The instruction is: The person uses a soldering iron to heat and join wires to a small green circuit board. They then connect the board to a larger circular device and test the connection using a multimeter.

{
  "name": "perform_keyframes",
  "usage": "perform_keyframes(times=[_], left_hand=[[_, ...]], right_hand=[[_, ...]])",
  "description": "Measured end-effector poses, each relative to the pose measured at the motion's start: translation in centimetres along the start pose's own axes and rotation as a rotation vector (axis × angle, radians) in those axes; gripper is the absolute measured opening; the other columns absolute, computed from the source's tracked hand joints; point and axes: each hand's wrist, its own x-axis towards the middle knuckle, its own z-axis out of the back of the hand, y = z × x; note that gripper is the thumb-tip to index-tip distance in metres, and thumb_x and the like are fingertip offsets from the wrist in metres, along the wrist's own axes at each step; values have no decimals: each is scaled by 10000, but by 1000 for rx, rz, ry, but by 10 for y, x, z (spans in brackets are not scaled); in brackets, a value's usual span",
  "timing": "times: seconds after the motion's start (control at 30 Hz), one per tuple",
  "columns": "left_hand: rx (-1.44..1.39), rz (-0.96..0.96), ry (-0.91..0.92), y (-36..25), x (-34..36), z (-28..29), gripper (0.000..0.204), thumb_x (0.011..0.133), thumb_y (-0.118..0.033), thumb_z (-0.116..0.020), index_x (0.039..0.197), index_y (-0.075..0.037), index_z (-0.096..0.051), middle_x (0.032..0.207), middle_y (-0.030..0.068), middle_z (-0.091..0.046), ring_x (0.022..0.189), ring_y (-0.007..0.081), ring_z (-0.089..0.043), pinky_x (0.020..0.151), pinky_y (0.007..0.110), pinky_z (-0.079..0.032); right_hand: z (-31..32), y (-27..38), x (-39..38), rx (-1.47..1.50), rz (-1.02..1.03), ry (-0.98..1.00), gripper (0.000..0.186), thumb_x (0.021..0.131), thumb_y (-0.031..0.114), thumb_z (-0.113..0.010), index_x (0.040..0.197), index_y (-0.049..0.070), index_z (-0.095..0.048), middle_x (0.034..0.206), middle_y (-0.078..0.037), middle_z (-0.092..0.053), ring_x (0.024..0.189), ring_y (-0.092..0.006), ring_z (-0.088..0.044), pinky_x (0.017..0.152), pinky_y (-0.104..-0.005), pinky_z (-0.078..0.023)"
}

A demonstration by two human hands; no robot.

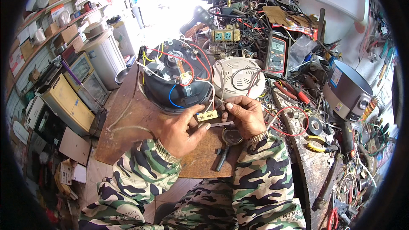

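Note:
My left hand (183, 130) pinches a small yellowish circuit board (207, 116) in front of an upturned black appliance base (159, 91) with red, yellow, blue and white wires. My right hand (243, 117) is closed at the board's right, pinching thin wire ends (220, 102); their exact tips are too small to make out. A narrow metal strip (221, 125) lies just below the board between my hands. Behind my right hand rests a round cream slotted cover (236, 83). A dark tool (221, 158) and a small round object (231, 135) are on the wooden board (115, 140) below.
A multimeter (277, 55), tangled cables (251, 8), a socket block (226, 35), a metal cooker body (343, 91), black tape (314, 125) and yellow-handled pliers (319, 143) crowd the right and back. Shelves (59, 21) and stacked appliances (79, 102) line the left.

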Motion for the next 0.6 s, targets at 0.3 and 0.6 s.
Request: perform_keyframes(times=[0.3, 0.6], left_hand=[[-225, -120, -50, 0, 3, -7, 402, 785, 28, -799, 1154, 11, -640, 925, 84, -658, 768, 117, -656, 630, 252, -548], [-214, -148, -79, -1, 5, -7, 381, 781, 17, -785, 1141, -19, -662, 1017, 110, -678, 784, 185, -705, 653, 281, -574]], right_hand=[[-6, 3, -9, 69, 38, 107, 137, 889, 27, -714, 998, -56, -699, 854, -133, -705, 701, -194, -669, 637, -295, -553], [-15, 9, -15, -96, -125, 140, 137, 864, 25, -739, 956, -71, -703, 804, -134, -696, 585, -162, -623, 519, -267, -500]])
